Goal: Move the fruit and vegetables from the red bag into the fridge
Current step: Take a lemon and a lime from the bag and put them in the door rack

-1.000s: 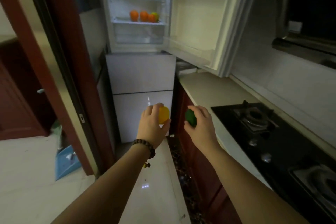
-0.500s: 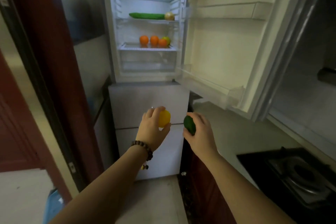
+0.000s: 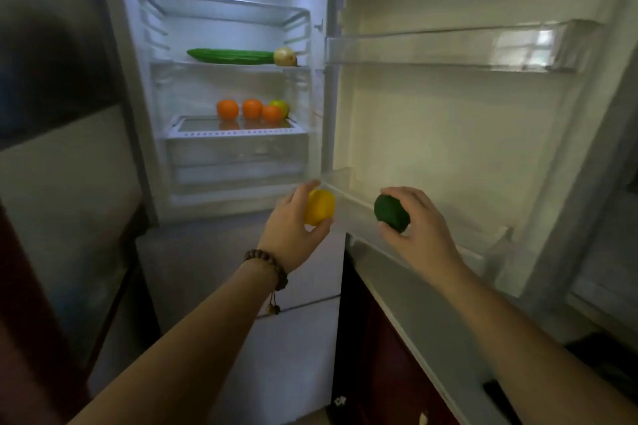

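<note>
Yellow fruit (image 3: pixel 320 206), dark green fruit (image 3: pixel 392 213) (three oranges (image 3: pixel 252 109) bright orange).

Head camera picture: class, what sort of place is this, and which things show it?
Most likely a home kitchen: an open fridge holding a cucumber and oranges, with a counter beside it.

The fridge (image 3: pixel 221 86) stands open with its inside light on and its door (image 3: pixel 448 121) swung out to the right. A cucumber (image 3: pixel 231 56) lies across the middle shelf, its right end touching an onion (image 3: pixel 285 56). On the shelf below sit three oranges (image 3: pixel 252 109), close together, with a green apple (image 3: pixel 280 107) behind the rightmost. The left hand (image 3: pixel 293 228), with a bead bracelet (image 3: pixel 267 266) on the wrist, grips a yellow fruit (image 3: pixel 319 207) in front of the fridge's lower edge. The right hand (image 3: pixel 417 235) grips a dark green fruit (image 3: pixel 392 213) just over the door's bottom bin (image 3: pixel 483 241). The table (image 3: pixel 428 317) runs beneath the right forearm.
</note>
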`<state>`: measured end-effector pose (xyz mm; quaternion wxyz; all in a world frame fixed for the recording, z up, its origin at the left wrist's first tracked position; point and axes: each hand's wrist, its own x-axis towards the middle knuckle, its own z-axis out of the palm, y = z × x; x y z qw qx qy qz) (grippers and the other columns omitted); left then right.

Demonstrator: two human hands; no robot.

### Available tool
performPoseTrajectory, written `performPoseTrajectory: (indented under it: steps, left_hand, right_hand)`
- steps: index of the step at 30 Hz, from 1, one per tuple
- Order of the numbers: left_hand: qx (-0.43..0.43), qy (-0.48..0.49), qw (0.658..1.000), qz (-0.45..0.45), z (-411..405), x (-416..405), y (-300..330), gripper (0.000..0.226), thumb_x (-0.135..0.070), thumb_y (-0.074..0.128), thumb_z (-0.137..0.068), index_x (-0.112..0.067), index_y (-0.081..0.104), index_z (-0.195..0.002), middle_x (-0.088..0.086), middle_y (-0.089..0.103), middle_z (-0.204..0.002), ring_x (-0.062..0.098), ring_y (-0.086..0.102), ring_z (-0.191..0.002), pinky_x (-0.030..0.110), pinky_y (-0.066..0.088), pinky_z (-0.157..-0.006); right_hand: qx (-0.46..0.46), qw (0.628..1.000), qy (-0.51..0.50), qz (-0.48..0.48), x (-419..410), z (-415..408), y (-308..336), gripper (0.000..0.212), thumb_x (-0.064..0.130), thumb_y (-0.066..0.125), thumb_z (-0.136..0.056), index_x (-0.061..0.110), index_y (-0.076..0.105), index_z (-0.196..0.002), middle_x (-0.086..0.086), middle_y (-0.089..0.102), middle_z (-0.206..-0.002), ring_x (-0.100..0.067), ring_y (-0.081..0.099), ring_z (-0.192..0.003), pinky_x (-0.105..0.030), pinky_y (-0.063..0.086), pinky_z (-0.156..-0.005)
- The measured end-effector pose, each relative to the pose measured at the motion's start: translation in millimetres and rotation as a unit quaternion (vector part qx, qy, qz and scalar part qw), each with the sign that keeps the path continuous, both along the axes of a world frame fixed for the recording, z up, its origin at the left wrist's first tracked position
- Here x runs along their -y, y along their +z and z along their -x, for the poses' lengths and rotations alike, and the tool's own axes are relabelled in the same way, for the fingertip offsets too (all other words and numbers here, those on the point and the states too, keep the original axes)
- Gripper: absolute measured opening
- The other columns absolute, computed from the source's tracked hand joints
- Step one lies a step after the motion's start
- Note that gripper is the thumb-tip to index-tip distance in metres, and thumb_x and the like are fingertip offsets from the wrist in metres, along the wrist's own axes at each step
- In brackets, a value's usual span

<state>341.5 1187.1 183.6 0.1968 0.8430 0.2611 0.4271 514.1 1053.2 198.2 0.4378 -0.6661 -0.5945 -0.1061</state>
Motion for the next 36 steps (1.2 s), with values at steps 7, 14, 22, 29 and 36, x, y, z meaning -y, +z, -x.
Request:
performPoseTrajectory:
  steps: [7, 14, 22, 29, 36]
  left_hand:
    - [-0.004, -0.114, 0.993, -0.009, -64.0, -117.8, 17.1, 0.053, -0.034, 0.065, -0.084, -0.025, 0.041, -0.13, 0.0, 0.044, -0.125, 0.01, 0.046, -0.097, 0.019, 0.04, -0.076]
    - [-0.164, -0.295, 0.941, 0.007, -118.7, -189.6, 34.0, 0.055, -0.03, 0.069, -0.081, -0.032, 0.046, -0.131, -0.01, 0.047, -0.121, 0.009, 0.047, -0.103, 0.029, 0.043, -0.093]
    - [-0.304, -0.351, 0.876, -0.129, -173.1, -217.5, 34.5, 0.054, -0.026, 0.071, -0.077, -0.03, 0.049, -0.126, -0.002, 0.05, -0.129, 0.018, 0.05, -0.114, 0.036, 0.044, -0.098]
    - [-0.458, -0.307, 0.799, -0.24, -200.5, -211.9, 36.4, 0.05, -0.017, 0.055, -0.091, -0.018, 0.039, -0.138, 0.006, 0.043, -0.138, 0.027, 0.047, -0.122, 0.038, 0.043, -0.1]
    - [-0.446, -0.323, 0.802, -0.232, -202.1, -218.7, 31.4, 0.056, -0.011, 0.062, -0.085, -0.021, 0.042, -0.137, 0.005, 0.047, -0.135, 0.024, 0.05, -0.118, 0.034, 0.046, -0.096]
  right_hand:
    - [-0.015, 0.995, -0.077, 0.056, -69.5, -37.3, 20.4, 0.047, 0.017, 0.07, -0.082, 0.021, 0.054, -0.126, 0.001, 0.052, -0.122, -0.009, 0.051, -0.104, -0.001, 0.036, -0.081]
    - [-0.022, 0.97, -0.142, 0.196, -108.2, -52.9, 32.1, 0.053, 0.03, 0.067, -0.085, 0.029, 0.046, -0.133, 0.015, 0.049, -0.118, -0.003, 0.049, -0.104, 0.004, 0.033, -0.072]
    - [0.006, 0.928, -0.159, 0.338, -140.3, -69.3, 28.5, 0.049, 0.028, 0.072, -0.077, 0.023, 0.053, -0.123, 0.001, 0.054, -0.116, -0.011, 0.051, -0.1, -0.017, 0.043, -0.08]
    - [0.106, 0.877, -0.2, 0.423, -160.3, -68.8, 20.7, 0.038, 0.028, 0.067, -0.079, 0.025, 0.058, -0.116, -0.001, 0.062, -0.112, -0.02, 0.056, -0.102, -0.032, 0.045, -0.085]
    - [0.091, 0.866, -0.223, 0.437, -166.4, -69.8, 14.8, 0.039, 0.028, 0.068, -0.079, 0.026, 0.058, -0.117, -0.005, 0.06, -0.111, -0.024, 0.055, -0.103, -0.032, 0.046, -0.083]
